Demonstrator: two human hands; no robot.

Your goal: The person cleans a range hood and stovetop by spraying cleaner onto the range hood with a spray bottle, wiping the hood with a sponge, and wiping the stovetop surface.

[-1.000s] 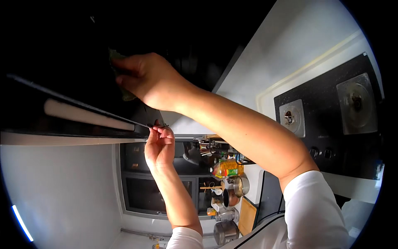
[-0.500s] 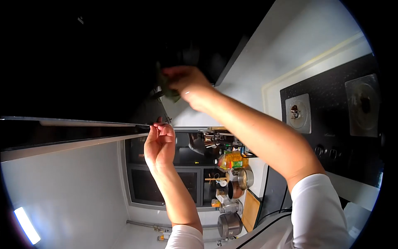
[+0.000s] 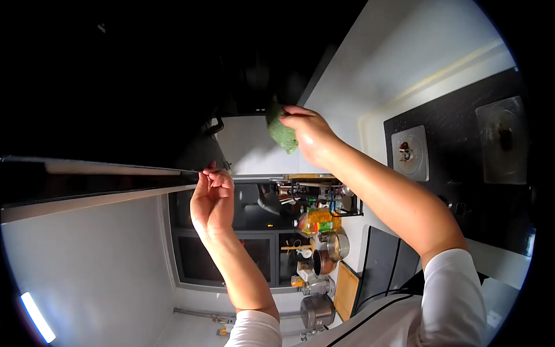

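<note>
My right hand point(image 3: 312, 132) is closed on a green cloth point(image 3: 283, 133), which hangs from the fingers, slightly blurred, in front of a large dark surface. Over at the left, my left hand point(image 3: 213, 202) has its palm toward me, with thumb and bent fingers pinching the end of a long black panel point(image 3: 115, 172). The large dark unit point(image 3: 144, 87) above both hands is too black for its details to show. A black hook-shaped part point(image 3: 216, 125) sticks out between the hands.
The view is turned sideways. A black cooktop point(image 3: 451, 150) with metal burner plates lies at right. Along the counter stand an oil bottle point(image 3: 319, 221), pots point(image 3: 337, 246), a wooden board point(image 3: 347, 289) and a rice cooker point(image 3: 317, 312). A lit lamp point(image 3: 37, 317) shows at lower left.
My right hand has moved right and slightly down with the green cloth, which shows more clearly now. My left hand keeps its hold on the panel; the whole view has shifted slightly.
</note>
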